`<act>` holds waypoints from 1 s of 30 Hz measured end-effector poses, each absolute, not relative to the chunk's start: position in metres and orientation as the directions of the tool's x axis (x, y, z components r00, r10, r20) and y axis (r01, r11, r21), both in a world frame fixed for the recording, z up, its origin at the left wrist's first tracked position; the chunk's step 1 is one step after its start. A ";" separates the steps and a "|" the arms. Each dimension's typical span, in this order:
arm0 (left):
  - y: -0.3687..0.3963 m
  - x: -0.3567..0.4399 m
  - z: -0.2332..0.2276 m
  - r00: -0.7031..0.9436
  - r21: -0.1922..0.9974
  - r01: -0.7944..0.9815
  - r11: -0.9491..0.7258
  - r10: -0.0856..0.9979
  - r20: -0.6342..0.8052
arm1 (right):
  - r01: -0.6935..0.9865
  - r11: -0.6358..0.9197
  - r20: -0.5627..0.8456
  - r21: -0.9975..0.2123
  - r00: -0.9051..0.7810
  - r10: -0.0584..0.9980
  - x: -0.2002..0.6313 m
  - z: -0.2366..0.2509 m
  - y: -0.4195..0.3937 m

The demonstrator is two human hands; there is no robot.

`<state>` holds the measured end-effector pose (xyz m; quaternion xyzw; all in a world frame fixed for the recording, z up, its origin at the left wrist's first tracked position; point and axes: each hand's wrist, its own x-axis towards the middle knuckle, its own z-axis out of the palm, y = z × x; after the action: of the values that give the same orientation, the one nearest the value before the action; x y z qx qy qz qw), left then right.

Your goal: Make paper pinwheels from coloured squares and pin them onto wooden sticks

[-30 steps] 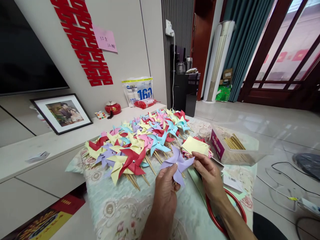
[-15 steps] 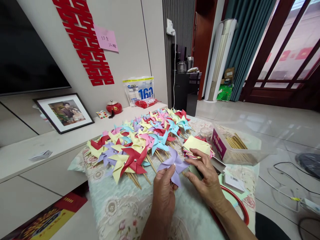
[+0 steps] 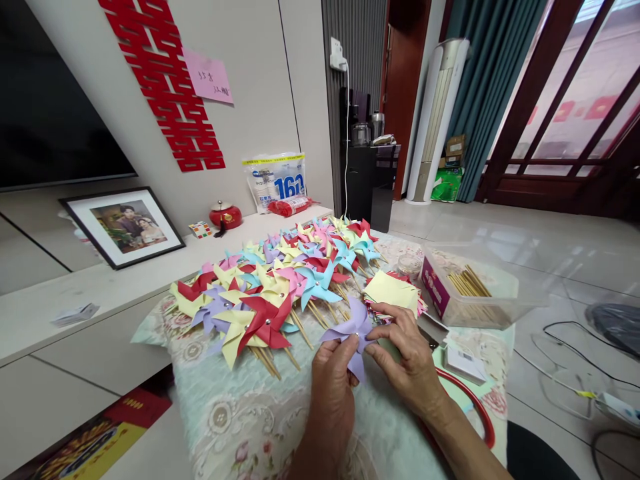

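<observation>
A purple paper pinwheel (image 3: 353,327) with a shiny pin at its centre is held just above the cloth. My left hand (image 3: 331,383) grips it from below. My right hand (image 3: 406,360) pinches its right side, fingers at the centre. Just beyond lies a large heap of finished pinwheels (image 3: 280,280) in red, yellow, blue, pink and purple on wooden sticks. A stack of cut coloured paper squares (image 3: 391,291), yellow on top, sits right behind my right hand.
A clear plastic box of wooden sticks (image 3: 470,287) stands at the right. A floral cloth (image 3: 235,413) covers the low table. A red ring (image 3: 475,413) and a small card (image 3: 463,363) lie near my right wrist. Cables (image 3: 565,373) trail over the floor at right.
My right hand has moved left from the pinwheel's right blade tip to its centre. The pinwheel has come a little lower and nearer to me.
</observation>
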<state>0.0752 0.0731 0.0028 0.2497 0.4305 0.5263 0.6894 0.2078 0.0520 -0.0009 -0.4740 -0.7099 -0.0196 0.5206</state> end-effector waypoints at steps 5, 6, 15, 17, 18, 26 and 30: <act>0.072 0.075 0.002 0.075 0.790 -0.532 0.306 0.946 -0.316 | 0.634 0.553 0.734 -0.541 0.034 0.678 0.208 0.001 0.049; 0.072 0.075 0.002 0.072 0.786 -0.541 0.300 0.947 -0.312 | 0.629 0.550 0.733 -0.549 0.046 0.679 0.208 0.001 0.049; 0.072 0.076 -0.003 0.088 0.782 -0.556 0.282 0.955 -0.282 | 0.682 0.540 0.742 -0.493 0.005 0.671 0.207 0.001 0.048; 0.072 0.076 -0.004 0.087 0.787 -0.550 0.280 0.956 -0.279 | 0.687 0.544 0.743 -0.481 -0.010 0.669 0.207 0.001 0.048; 0.072 0.076 -0.004 0.086 0.787 -0.548 0.282 0.955 -0.283 | 0.686 0.548 0.743 -0.479 -0.016 0.669 0.206 0.002 0.048; 0.067 0.083 0.004 0.064 0.804 -0.529 0.273 0.957 -0.283 | 0.765 0.533 0.818 -0.360 -0.016 0.575 0.207 0.007 0.042; 0.059 0.091 0.014 0.057 0.815 -0.519 0.256 0.962 -0.266 | 0.800 0.533 0.808 -0.275 -0.109 0.579 0.205 0.006 0.039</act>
<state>0.0915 0.0590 0.0137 0.2678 0.4138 0.5480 0.6759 0.2047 0.0394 0.0064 -0.4688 -0.7355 -0.1161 0.4751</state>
